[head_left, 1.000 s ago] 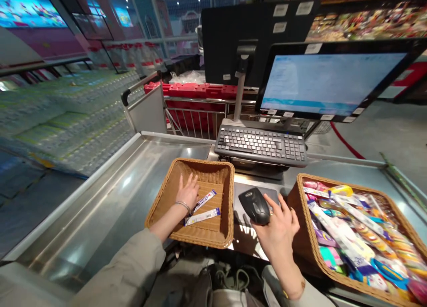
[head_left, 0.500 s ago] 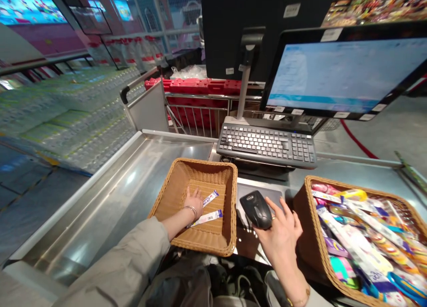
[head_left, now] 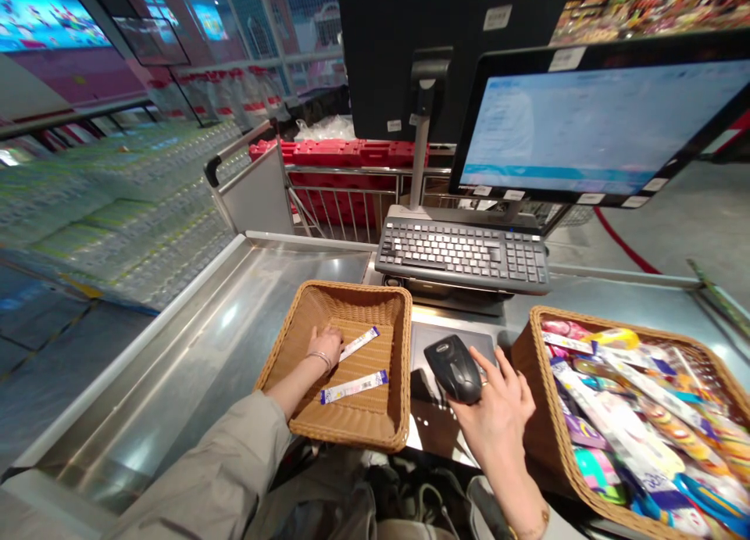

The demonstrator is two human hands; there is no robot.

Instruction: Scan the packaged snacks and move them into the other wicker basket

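Observation:
My left hand [head_left: 326,346] is inside a woven brown basket [head_left: 406,352], its fingers spread low over the bottom. A slim white-and-blue packet [head_left: 361,341] lies by the fingers, its near end partly hidden by the hand. Closer to me, a second slim packet [head_left: 355,387] rests flat and uncovered on the basket floor, a barcode showing on it. My right hand [head_left: 498,411] grips a black handheld barcode scanner [head_left: 454,368] from its right side. The scanner is just right of the basket, above the counter.
A second woven basket [head_left: 536,384] at the right is filled with colourful packaged sweets. Behind the scanner are a keyboard [head_left: 462,251] and a lit monitor [head_left: 591,134]. The metal counter [head_left: 228,329] extends left. Beyond it stand a trolley [head_left: 258,188] and stacked bottles [head_left: 111,227].
My left hand has slid left within the basket, uncovering the whole nearer packet and more of the farther one. My right hand keeps hold of the scanner. The view has shifted slightly.

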